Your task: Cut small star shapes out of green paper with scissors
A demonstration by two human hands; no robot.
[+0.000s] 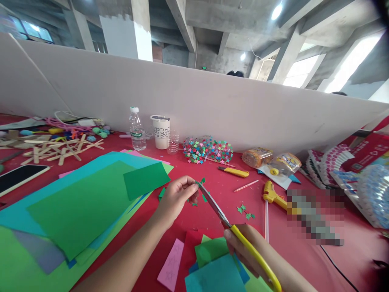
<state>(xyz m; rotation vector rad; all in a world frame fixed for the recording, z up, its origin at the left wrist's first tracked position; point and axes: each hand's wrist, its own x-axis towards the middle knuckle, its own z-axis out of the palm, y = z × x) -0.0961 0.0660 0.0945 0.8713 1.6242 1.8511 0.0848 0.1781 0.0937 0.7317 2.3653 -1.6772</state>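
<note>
My left hand (176, 196) is closed in a pinch on a small piece of green paper (197, 183), mostly hidden by the fingertips. My right hand (243, 239) grips yellow-handled scissors (218, 209), whose blade tips reach the paper at my left fingers. Green paper scraps (203, 196) lie on the red table just behind and beside my left hand. To the right is a small group of cut green stars (241, 209). Below my hands sit a pink strip with drawn star outlines (171, 265) and a pile of blue and green paper (214, 275).
Large coloured sheets (88, 202) cover the left side, near a phone (22, 178) and wooden sticks (65, 150). Behind stand a water bottle (137, 132), a cup (161, 132) and star-covered bottles (208, 150). A yellow utility knife (235, 172) and glue gun (275, 196) lie right.
</note>
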